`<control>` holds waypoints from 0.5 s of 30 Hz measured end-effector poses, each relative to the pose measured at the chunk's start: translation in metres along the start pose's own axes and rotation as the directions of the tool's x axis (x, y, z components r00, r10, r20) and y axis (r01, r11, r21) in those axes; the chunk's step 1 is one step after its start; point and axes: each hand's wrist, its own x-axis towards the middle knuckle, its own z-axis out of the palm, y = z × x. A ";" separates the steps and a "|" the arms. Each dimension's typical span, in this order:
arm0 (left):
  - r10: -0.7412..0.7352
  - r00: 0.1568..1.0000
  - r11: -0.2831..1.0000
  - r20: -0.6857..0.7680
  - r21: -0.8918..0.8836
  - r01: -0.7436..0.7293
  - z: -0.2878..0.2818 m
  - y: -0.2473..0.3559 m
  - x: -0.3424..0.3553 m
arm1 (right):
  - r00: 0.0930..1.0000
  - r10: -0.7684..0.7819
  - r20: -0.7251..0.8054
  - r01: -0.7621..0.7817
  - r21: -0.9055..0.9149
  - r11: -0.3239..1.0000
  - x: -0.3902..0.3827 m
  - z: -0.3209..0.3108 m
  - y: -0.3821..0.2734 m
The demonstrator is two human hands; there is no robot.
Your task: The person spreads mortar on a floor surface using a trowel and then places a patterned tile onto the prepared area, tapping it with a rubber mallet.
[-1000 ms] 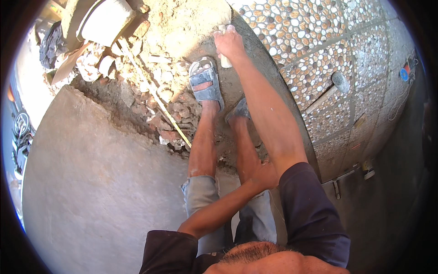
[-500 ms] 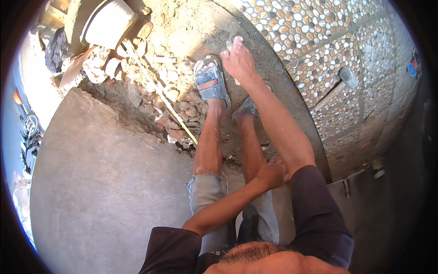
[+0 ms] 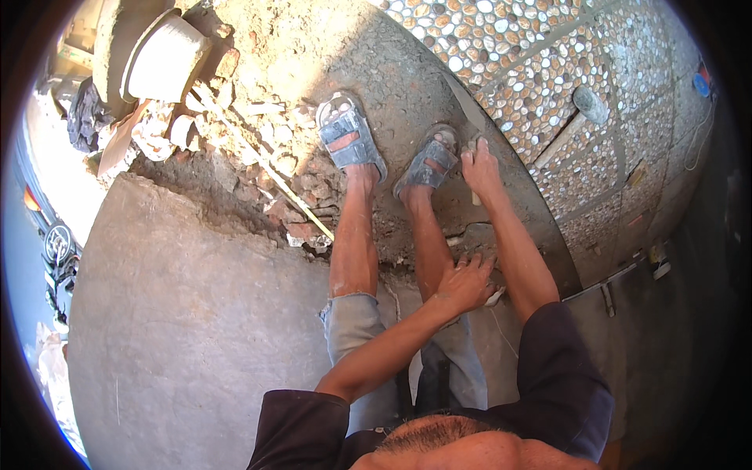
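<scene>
My right hand (image 3: 482,171) is closed around the handle of a trowel beside my right foot. The trowel's long grey blade (image 3: 468,103) lies ahead of the hand, over the wet mortar strip (image 3: 521,188) along the pebbled panels. A pale handle end shows below my fist. My left hand (image 3: 468,283) is beside my right shin with its fingers spread, near the broken edge of the concrete slab. Next to its fingertips is a small whitish piece (image 3: 495,296) whose kind I cannot make out.
A mallet (image 3: 576,129) lies on the pebble-patterned panels (image 3: 517,39) at right. My sandalled feet stand on rough mortar. Rubble (image 3: 270,184), a yellow stick (image 3: 290,192) and a mortar-stained bucket (image 3: 168,59) are at upper left. A smooth concrete slab (image 3: 188,313) fills lower left.
My right hand has moved right and nearer, from between my feet to the outer side of my right foot, bringing the trowel blade into sight. My left hand's fingers have spread.
</scene>
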 end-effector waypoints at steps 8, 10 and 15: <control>-0.032 0.996 0.999 0.083 -0.006 0.033 0.007 -0.005 0.004 | 0.975 -0.219 -0.044 0.222 0.072 0.972 0.043 0.001 -0.093; -0.056 0.995 0.998 0.088 0.004 0.056 0.007 -0.007 0.005 | 0.986 -0.167 -0.023 0.168 0.056 0.984 0.053 0.004 -0.092; -0.089 0.994 0.996 0.065 0.019 0.088 0.002 -0.003 0.006 | 1.000 0.018 -0.004 -0.018 0.025 1.000 0.002 -0.012 -0.002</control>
